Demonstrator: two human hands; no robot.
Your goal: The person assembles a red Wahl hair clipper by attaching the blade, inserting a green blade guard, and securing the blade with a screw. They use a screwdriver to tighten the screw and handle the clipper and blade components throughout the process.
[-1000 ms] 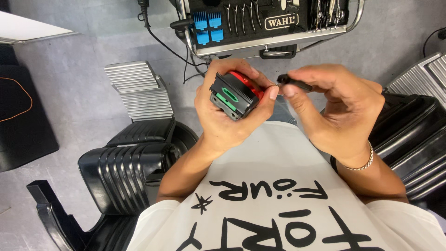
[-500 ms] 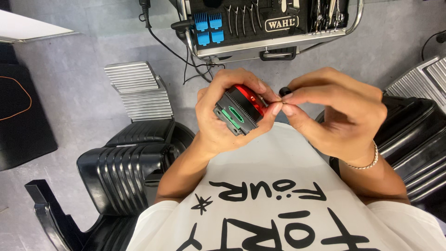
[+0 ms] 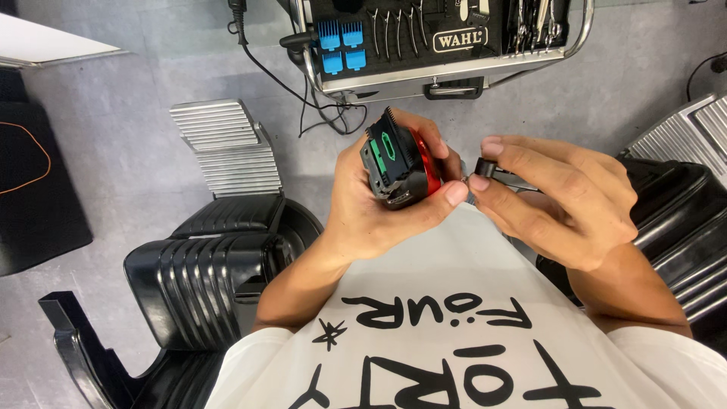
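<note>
The left hand wraps a red-and-black hair clipper, blade end turned up for access. Just beside it, the right hand pinches a small black tool (its tip hidden) between thumb and fingers.

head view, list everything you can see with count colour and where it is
hair clipper: 1, red and black with green inner parts, held in the left hand at centre
small tool: 1, black, pinched in the right fingers beside the clipper
tool case: 1, black with metal rim, open on the floor at top
guard combs: 4, blue, left side of the case
cable: 1, black, on the floor by the case
barber chair: 1, black, lower left
footrest: 1, silver ribbed, above the chair
floor: grey
left hand: 1, grips the clipper
right hand: 1, holds the tool
</note>
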